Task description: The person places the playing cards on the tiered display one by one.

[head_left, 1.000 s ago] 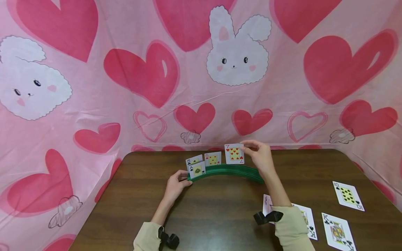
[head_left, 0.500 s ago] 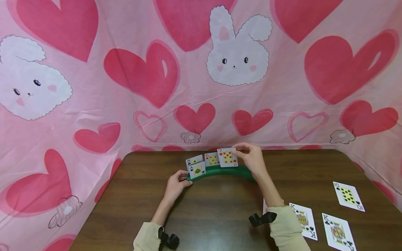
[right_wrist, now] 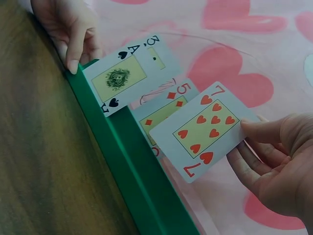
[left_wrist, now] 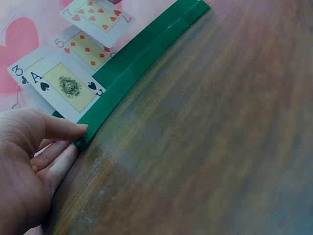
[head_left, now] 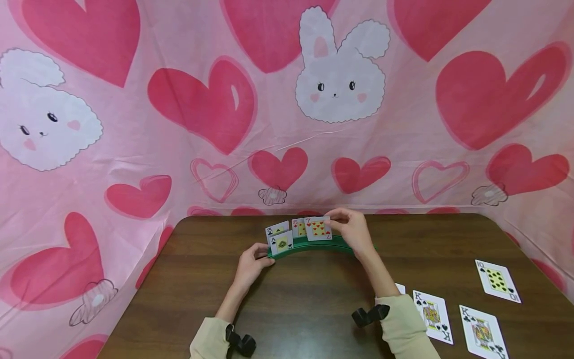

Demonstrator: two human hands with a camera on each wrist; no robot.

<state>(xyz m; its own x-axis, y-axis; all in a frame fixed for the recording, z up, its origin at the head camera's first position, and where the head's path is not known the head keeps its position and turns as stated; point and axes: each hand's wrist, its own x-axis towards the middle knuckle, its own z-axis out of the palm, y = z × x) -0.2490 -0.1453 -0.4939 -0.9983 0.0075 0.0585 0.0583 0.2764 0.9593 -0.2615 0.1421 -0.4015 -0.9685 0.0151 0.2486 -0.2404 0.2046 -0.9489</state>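
Observation:
A curved green card holder stands near the far side of the table. My left hand grips its left end, thumb in front and fingers behind, as the left wrist view shows. In the holder stand the ace of spades, a three of clubs partly behind it, and the five of diamonds. Between thumb and fingers my right hand pinches the seven of hearts by its right edge. That card sits just above the holder and overlaps part of the five.
On the brown table, to the right, lie a king of spades, a king of clubs and a ten of spades. Another card shows a corner beside the right sleeve. A pink heart-print cloth hangs behind.
My right hand has carried the seven of hearts left and down toward the holder, so it now covers part of the five. My left hand has stayed on the holder's end.

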